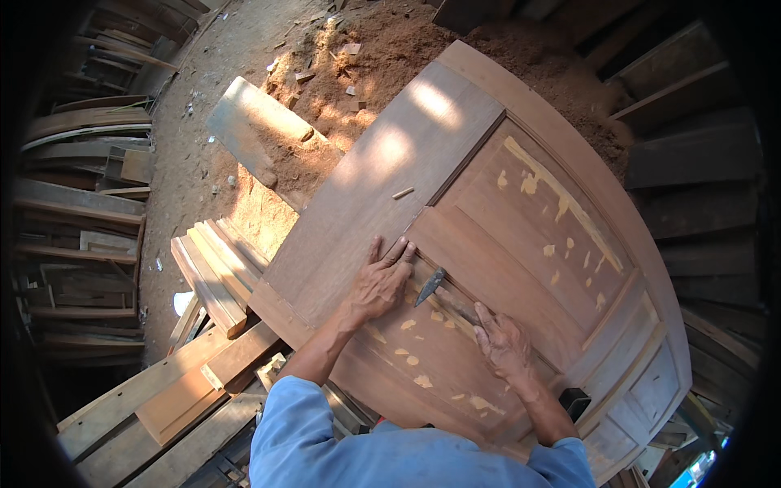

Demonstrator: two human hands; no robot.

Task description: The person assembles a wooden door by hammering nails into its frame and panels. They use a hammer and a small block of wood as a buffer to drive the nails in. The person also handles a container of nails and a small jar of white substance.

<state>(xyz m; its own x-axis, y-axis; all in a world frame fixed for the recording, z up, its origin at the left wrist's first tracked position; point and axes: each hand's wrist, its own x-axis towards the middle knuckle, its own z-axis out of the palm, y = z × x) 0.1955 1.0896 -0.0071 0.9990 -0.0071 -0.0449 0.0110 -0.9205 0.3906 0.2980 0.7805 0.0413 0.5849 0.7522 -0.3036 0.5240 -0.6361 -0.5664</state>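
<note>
A large wooden door (366, 187) with recessed panels and a curved edge lies in front of me. My left hand (381, 285) rests on it, fingers stretched out, their tips at the end of a moulding between the panels. Right of it is the dark metal head of a hammer (431, 286), its narrow end pointing down-left. My right hand (506, 346) is closed at the far end of the line of the hammer's handle, lower right; the handle is hard to tell from the moulding. Patches of yellowish filler (530, 180) dot the panels.
A short wooden peg (403, 193) lies on the door. Stacked timber pieces (213, 272) crowd its left side, with longer boards (150, 382) below. Sawdust (390, 53) and a loose plank (268, 122) cover the ground beyond. Wood racks (81, 220) stand far left; dark boards (691, 171) lean right.
</note>
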